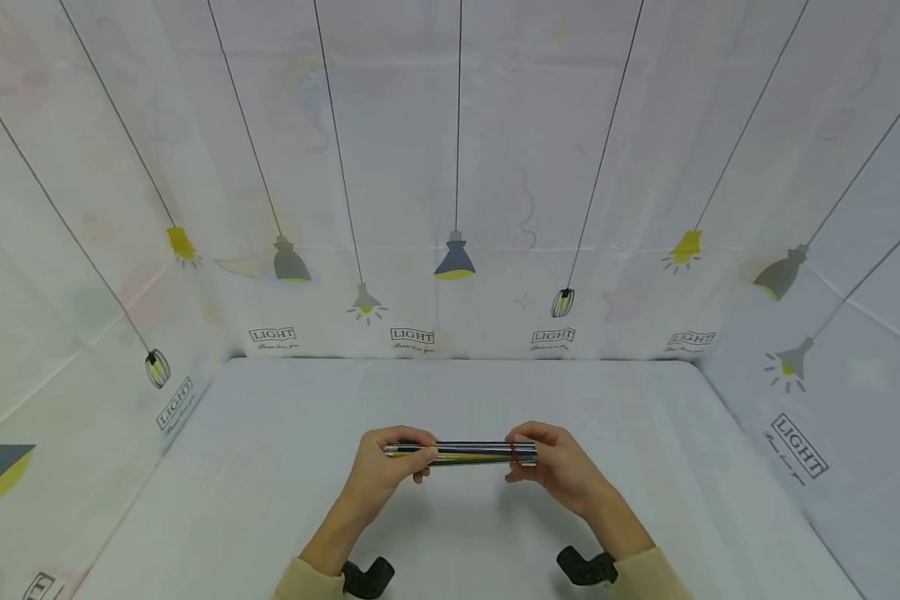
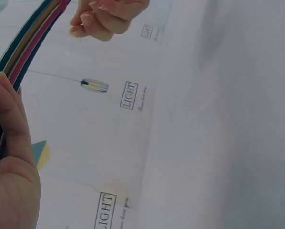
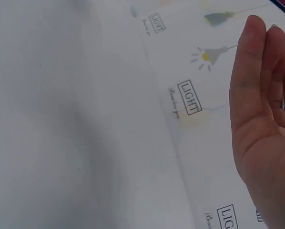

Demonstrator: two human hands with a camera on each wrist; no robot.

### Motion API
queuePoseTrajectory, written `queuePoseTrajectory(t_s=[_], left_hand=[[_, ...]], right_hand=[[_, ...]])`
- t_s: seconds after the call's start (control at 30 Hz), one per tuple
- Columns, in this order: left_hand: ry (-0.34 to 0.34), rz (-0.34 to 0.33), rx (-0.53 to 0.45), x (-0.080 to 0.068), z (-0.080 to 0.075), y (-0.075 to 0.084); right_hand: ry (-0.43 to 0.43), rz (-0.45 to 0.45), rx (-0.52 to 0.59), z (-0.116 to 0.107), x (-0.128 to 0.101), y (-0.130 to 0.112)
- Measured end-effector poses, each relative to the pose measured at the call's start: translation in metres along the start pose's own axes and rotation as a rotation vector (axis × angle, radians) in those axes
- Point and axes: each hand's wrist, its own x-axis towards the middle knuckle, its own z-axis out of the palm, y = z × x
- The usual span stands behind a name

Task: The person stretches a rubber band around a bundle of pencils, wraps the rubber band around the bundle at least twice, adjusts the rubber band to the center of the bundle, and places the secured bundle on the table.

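Several pencils (image 1: 468,450), striped dark and light with a yellow one among them, lie side by side in a level bundle above the table. My left hand (image 1: 382,462) grips the left end of the bundle, thumb in front. A thin red rubber band (image 1: 514,452) crosses the pencils near their right end. There my right hand (image 1: 558,467) has its curled fingers at the band, above and below the pencils; its exact hold is partly hidden. In the left wrist view the pencils (image 2: 30,40) rise from the left hand (image 2: 11,157) toward the right hand (image 2: 109,16).
Below the hands spreads a white table (image 1: 307,400). A pale backdrop (image 1: 390,167) with printed hanging lamps and LIGHT labels stands behind it and on both sides. Dark wrist mounts (image 1: 369,577) sit at both sleeves.
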Motion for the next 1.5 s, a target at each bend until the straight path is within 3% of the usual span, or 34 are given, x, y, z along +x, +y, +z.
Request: queuePoseTrajectory(t_s=[0.3, 0.5, 0.63, 0.8, 1.17, 1.5], left_hand=[[0.053, -0.064, 0.009, 0.001, -0.004, -0.003], [-0.050, -0.117, 0.055, 0.000, -0.008, -0.006], [-0.103, -0.095, 0.054, -0.001, -0.012, -0.008], [-0.112, -0.027, 0.042, -0.002, -0.012, -0.009], [-0.040, -0.020, -0.022, -0.004, -0.004, -0.009], [-0.053, 0.008, 0.019, -0.001, 0.005, -0.012]], right_hand=[[0.088, -0.082, -0.087, 0.003, -0.014, -0.012], [0.096, -0.099, -0.197, 0.008, -0.019, -0.012], [0.131, -0.118, -0.220, 0.010, -0.020, -0.010], [0.139, -0.170, -0.279, 0.011, -0.020, -0.007], [0.164, -0.235, -0.295, 0.021, -0.019, -0.005], [0.147, -0.265, -0.343, 0.034, -0.016, 0.000]])
